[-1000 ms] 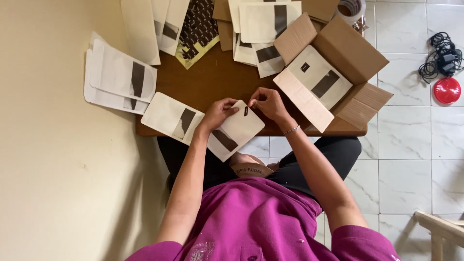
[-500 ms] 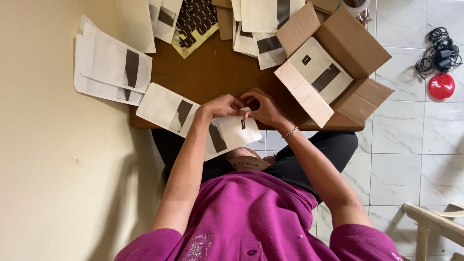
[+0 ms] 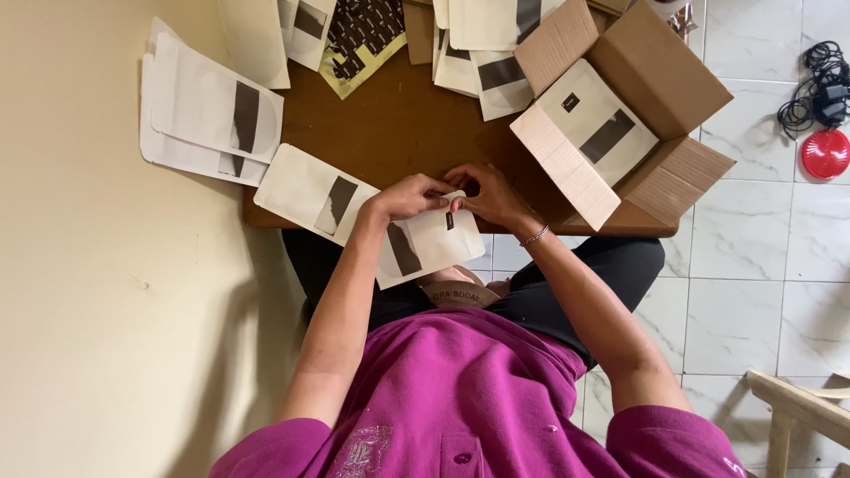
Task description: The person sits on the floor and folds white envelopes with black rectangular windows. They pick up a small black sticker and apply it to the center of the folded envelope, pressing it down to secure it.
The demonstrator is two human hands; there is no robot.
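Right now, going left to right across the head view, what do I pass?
Pouch stack → flat pouch → left hand → right hand → cardboard box → red disc.

Both hands, left hand (image 3: 409, 196) and right hand (image 3: 490, 193), pinch a white pouch (image 3: 425, 246) at the brown tabletop (image 3: 398, 133) edge, open cardboard box (image 3: 620, 115) just beside.

There is one view only, from a camera on the person's head, looking steeply down past the magenta shirt (image 3: 478, 398) onto the low wooden table (image 3: 398, 124). It sits close above the table, whose far edge is cut off at the top, with white floor tiles (image 3: 753, 292) right of it.
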